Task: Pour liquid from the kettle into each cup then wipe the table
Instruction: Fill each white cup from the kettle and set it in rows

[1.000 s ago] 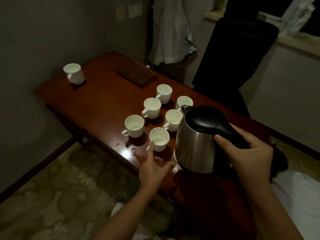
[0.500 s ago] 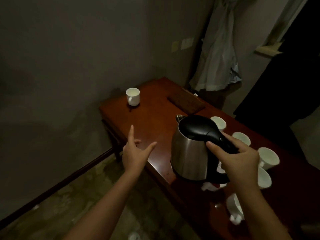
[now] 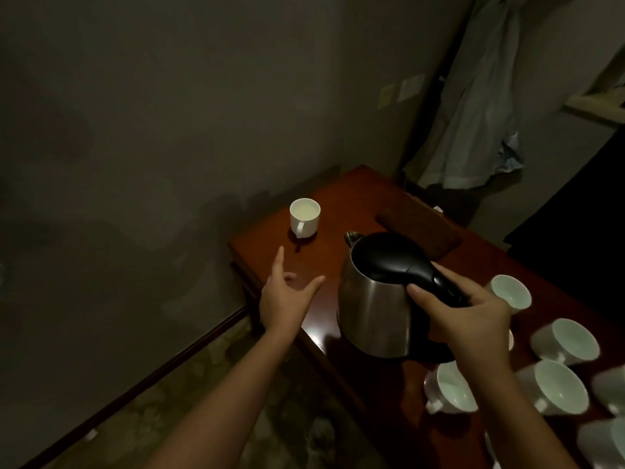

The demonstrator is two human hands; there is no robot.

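While right hand is gripping kettle handle, left hand is hovering fingers spread, empty; lone cup w/ liquid, grouped cups' fill unclear, wiping not yet done.

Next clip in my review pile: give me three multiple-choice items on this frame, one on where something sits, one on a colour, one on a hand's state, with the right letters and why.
1. Where does the lone cup stand?
A. near the table's far left corner, apart from the other cups
B. on the floor
C. on top of the kettle

2. What colour is the kettle lid and handle?
A. red
B. black
C. white

3. What is the left hand doing?
A. gripping a cup
B. holding a cloth
C. open, holding nothing

Answers:
1 A: it stands alone on the table by the wall.
2 B: black top over a steel body, gripped by the right hand.
3 C: its fingers are spread and nothing is in them.
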